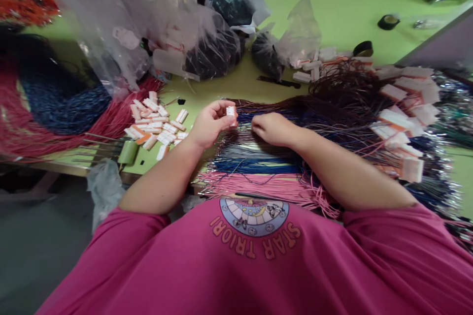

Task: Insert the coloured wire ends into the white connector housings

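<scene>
My left hand (pixel 213 120) pinches a white-and-orange plastic connector housing (pixel 231 114) between thumb and fingers. To its right, my right hand (pixel 272 129) is closed low over the spread wires, its fingers curled; what they hold, if anything, is too small to make out. Beneath both hands lie bundles of cut wires in rows: dark ones, grey wires (pixel 251 152), blue wires (pixel 254 165) and pink wires (pixel 251 183), with metal tips at their left ends. Several loose connector housings (pixel 158 120) are heaped left of my left hand.
Wired connectors (pixel 401 123) lie piled at the right on dark wires. Clear plastic bags (pixel 214 49) with dark contents stand at the back. A green cylinder with metal rods (pixel 128 152) sits at the front left edge. Black tape (pixel 388 21) lies at the back right of the green table.
</scene>
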Tool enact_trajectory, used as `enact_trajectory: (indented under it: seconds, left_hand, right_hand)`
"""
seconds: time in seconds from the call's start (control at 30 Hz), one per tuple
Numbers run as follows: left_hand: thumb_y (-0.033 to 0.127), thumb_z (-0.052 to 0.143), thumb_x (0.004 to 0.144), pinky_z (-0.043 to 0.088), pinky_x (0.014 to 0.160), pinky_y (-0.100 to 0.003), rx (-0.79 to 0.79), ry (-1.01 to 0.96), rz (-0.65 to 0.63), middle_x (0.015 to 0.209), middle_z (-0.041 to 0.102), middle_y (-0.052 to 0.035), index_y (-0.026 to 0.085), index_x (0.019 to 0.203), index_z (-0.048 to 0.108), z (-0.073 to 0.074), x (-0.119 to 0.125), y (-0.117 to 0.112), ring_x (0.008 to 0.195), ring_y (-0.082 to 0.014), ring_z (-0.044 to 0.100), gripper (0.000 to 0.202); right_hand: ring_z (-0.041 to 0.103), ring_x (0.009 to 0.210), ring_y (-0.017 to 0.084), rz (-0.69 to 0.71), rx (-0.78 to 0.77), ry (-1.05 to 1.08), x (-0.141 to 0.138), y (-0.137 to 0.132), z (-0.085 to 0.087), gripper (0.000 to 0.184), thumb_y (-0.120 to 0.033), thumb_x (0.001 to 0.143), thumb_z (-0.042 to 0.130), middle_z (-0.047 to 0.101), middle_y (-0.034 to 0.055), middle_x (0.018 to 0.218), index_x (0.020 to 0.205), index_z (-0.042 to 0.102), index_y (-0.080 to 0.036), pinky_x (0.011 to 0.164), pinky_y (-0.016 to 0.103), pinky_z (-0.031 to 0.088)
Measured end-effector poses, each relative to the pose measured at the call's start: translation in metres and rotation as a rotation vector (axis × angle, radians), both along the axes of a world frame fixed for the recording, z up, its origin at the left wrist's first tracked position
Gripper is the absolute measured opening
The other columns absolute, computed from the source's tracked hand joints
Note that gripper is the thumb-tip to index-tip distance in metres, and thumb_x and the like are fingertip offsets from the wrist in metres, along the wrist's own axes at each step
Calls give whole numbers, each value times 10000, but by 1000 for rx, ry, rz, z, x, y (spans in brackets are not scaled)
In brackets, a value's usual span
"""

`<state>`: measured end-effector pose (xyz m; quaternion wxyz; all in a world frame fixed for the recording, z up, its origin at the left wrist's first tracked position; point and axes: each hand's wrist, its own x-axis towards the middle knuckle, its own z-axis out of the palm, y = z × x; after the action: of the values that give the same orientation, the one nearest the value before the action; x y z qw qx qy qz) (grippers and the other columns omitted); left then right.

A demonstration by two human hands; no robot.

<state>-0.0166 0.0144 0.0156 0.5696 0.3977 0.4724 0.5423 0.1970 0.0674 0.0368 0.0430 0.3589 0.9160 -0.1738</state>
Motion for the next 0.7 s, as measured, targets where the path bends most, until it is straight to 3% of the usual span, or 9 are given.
enact_trajectory:
  seconds: [0.1, 0.3, 0.47, 0.6, 0.7]
  left_hand:
    - [160, 850, 663, 554, 658, -253, 42, 16, -27, 828, 705, 7, 184, 1020, 688, -1, 4, -4, 674, -99, 642, 393]
    - [168, 849, 685, 568, 777, -291, 105, 28, -34, 845, 719, 6, 198, 1035, 697, -1, 14, -13, 747, -118, 667, 382]
    - [184, 889, 644, 535, 706, -244, -8, -35, -68, 834, 699, 17, 188, 1029, 693, -4, 14, -11, 723, -94, 641, 432]
    - [310, 954, 597, 529, 685, -262, -48, -140, -97, 823, 703, 16, 191, 1039, 680, -5, 20, -10, 694, -101, 643, 534]
    - [385, 1006, 537, 510, 712, -278, -18, -200, -148, 813, 717, 3, 183, 1025, 691, -10, 24, -5, 686, -101, 653, 615]
  right_hand:
    - [683, 983, 225, 9, -41, 4, -6, -2, -5, 308, -211, 1033, 474, 791, 137, 1153, 1095, 766, -134, 825, 297, 401]
    - [671, 1030, 225, -100, 52, 202, -7, 2, -7, 357, -174, 1040, 407, 769, 162, 1141, 1027, 757, -106, 895, 297, 422]
    - [718, 951, 274, -55, 13, -76, -4, -2, 1, 326, -301, 1023, 465, 803, 129, 1093, 1093, 764, -192, 700, 331, 369]
    - [741, 1053, 296, -119, 98, -38, -7, -5, 4, 418, -267, 1063, 333, 792, 160, 1182, 1162, 728, -174, 738, 345, 402]
    - [757, 1049, 343, -80, -14, -109, -11, -5, -3, 428, -308, 1060, 335, 791, 198, 1180, 1209, 714, -175, 762, 381, 448]
